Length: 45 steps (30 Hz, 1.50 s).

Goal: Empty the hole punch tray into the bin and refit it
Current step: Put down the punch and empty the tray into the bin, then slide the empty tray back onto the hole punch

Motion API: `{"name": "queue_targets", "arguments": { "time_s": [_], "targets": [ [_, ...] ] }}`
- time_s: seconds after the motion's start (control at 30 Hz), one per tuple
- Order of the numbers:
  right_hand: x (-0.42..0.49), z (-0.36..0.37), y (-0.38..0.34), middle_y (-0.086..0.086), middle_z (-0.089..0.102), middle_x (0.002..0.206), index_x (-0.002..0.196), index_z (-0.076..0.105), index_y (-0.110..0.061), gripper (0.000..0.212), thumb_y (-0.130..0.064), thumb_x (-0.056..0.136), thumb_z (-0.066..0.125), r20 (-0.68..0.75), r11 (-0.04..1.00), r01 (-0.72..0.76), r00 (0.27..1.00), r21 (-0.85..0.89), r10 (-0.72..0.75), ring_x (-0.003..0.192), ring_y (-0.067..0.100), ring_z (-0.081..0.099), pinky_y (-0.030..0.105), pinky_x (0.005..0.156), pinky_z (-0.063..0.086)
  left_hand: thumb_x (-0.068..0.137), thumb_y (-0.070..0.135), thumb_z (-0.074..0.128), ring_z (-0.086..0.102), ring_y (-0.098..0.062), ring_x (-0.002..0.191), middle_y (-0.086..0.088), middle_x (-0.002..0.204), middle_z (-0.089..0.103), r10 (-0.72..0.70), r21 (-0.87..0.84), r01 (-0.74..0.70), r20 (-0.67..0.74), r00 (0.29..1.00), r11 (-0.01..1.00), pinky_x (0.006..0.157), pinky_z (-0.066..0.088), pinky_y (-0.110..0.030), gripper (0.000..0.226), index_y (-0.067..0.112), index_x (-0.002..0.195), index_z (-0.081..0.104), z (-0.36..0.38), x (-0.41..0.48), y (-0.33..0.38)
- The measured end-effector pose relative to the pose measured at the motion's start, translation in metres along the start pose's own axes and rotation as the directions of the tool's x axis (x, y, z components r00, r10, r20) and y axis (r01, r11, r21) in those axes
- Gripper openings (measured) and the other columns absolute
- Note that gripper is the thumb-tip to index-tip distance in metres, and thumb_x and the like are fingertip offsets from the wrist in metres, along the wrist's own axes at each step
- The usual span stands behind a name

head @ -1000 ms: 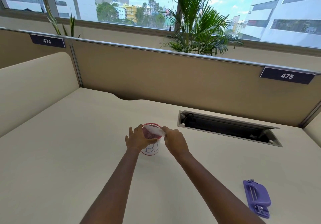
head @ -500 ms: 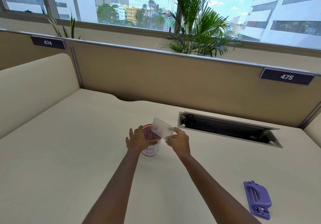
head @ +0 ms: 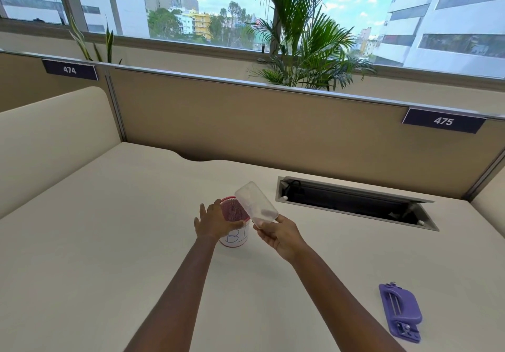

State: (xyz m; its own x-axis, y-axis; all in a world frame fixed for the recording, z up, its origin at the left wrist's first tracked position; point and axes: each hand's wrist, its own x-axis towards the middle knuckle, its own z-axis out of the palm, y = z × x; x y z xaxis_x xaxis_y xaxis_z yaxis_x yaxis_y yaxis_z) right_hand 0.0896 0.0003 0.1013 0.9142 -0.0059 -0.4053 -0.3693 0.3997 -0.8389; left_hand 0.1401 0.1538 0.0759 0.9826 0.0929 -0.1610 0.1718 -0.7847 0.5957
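Note:
A small red mesh bin (head: 235, 211) with a white paper label stands mid-desk. My left hand (head: 216, 221) grips its near left side. My right hand (head: 278, 232) pinches the near end of the clear plastic hole punch tray (head: 255, 204), which is tilted up, its far end raised beside the bin's right rim. A few pale specks lie inside the tray's low end. The purple hole punch (head: 401, 312) lies upside down on the desk at the lower right, apart from both hands.
The cream desk (head: 109, 242) is fenced by tan partition panels (head: 246, 122) at the back and a cream screen on the left. An open cable hatch (head: 355, 203) is sunk in the desk right of the bin. Plants stand behind the partition.
My right hand has lifted the tray off the bin's mouth, tipped its far end upward and drawn it to the right. My left hand has kept its hold on the bin.

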Motion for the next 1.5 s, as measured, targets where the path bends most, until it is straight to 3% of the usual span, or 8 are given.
{"name": "queue_targets", "arguments": {
  "time_s": [0.27,0.47,0.67,0.87,1.07,1.17,1.3,1.5],
  "targets": [
    [-0.009,-0.015,0.004,0.008,0.062,0.084,0.124,0.050,0.001,0.044,0.015,0.083,0.054,-0.015,0.999,-0.004,1.000,0.048,0.004,0.072,0.016,0.060,0.011,0.051,0.054,0.084,0.045,0.060,0.004,-0.030,0.148,-0.013,0.156,0.023,0.075,-0.122,-0.087,-0.102,0.992,0.989,0.117,0.015,-0.047,0.086,0.005,0.148,0.019,0.006,-0.008,0.007],
    [-0.026,-0.038,0.011,0.009,0.061,0.092,0.118,0.049,-0.001,0.040,0.014,0.082,0.057,-0.008,0.999,0.032,0.999,0.041,-0.032,0.077,0.018,0.063,0.015,0.060,0.057,0.096,0.010,0.046,0.048,-0.033,0.127,-0.018,0.134,0.054,0.166,-0.463,-0.353,-0.397,0.903,0.813,0.102,0.042,-0.034,0.036,0.000,0.130,0.050,0.039,-0.051,0.036],
    [-0.044,-0.061,0.021,0.014,0.064,0.094,0.118,0.051,0.003,0.029,0.010,0.089,0.048,0.020,0.993,0.045,0.999,0.109,-0.047,0.082,0.021,0.064,0.016,0.062,0.060,0.102,0.022,0.028,0.052,-0.031,0.122,-0.018,0.132,0.054,0.131,-0.851,-0.069,-0.001,0.991,0.521,0.103,0.044,-0.041,0.040,0.005,0.137,0.041,0.081,-0.079,0.056],
    [-0.066,-0.096,0.029,0.016,0.067,0.105,0.111,0.057,0.002,0.021,0.001,0.091,0.049,0.055,0.997,0.011,0.998,0.073,-0.015,0.086,0.019,0.069,0.021,0.071,0.060,0.098,0.048,0.012,0.052,-0.031,0.110,-0.019,0.132,0.050,0.242,-0.878,0.476,0.451,0.859,-0.052,0.098,0.040,-0.043,0.064,0.007,0.141,0.035,0.110,-0.090,0.069],
    [-0.080,-0.137,0.026,0.014,0.069,0.088,0.106,0.063,0.005,0.024,-0.011,0.091,0.055,-0.220,0.962,0.032,0.971,-0.272,-0.095,0.078,0.022,0.067,0.021,0.070,0.057,0.098,0.050,0.014,0.052,-0.033,0.107,-0.014,0.109,0.060,0.297,-0.783,0.601,0.542,0.786,-0.161,0.085,0.042,-0.041,0.063,0.011,0.143,0.034,0.130,-0.102,0.077],
    [-0.085,-0.165,0.023,0.017,0.070,0.098,0.107,0.064,0.007,0.025,-0.008,0.090,0.055,-0.401,0.686,0.022,0.798,-0.727,-0.450,0.087,0.024,0.063,0.026,0.077,0.048,0.098,0.048,0.020,0.055,-0.034,0.095,-0.018,0.095,0.067,0.302,-0.755,0.637,0.577,0.759,-0.157,0.083,0.042,-0.043,0.054,0.014,0.132,0.045,0.137,-0.105,0.078],
    [-0.093,-0.200,0.023,0.020,0.059,0.124,0.115,0.062,0.002,0.029,-0.004,0.088,0.053,-0.424,0.427,-0.161,0.641,-0.890,-0.640,0.114,0.034,0.054,0.038,0.097,0.042,0.097,0.051,0.022,0.057,-0.036,0.090,-0.017,0.075,0.076,0.320,-0.731,0.661,0.594,0.738,-0.167,0.080,0.045,-0.044,0.051,0.016,0.103,0.059,0.145,-0.109,0.078],
    [-0.100,-0.234,0.021,0.029,0.049,0.128,0.131,0.045,0.003,0.043,-0.011,0.091,0.051,-0.649,0.625,-0.335,0.660,-0.705,-0.378,0.116,0.042,0.049,0.046,0.094,0.044,0.096,0.054,0.020,0.059,-0.037,0.093,-0.018,0.078,0.076,0.326,-0.710,0.692,0.628,0.706,-0.131,0.073,0.054,-0.042,0.054,0.015,0.110,0.056,0.151,-0.115,0.077]
  ]
}}
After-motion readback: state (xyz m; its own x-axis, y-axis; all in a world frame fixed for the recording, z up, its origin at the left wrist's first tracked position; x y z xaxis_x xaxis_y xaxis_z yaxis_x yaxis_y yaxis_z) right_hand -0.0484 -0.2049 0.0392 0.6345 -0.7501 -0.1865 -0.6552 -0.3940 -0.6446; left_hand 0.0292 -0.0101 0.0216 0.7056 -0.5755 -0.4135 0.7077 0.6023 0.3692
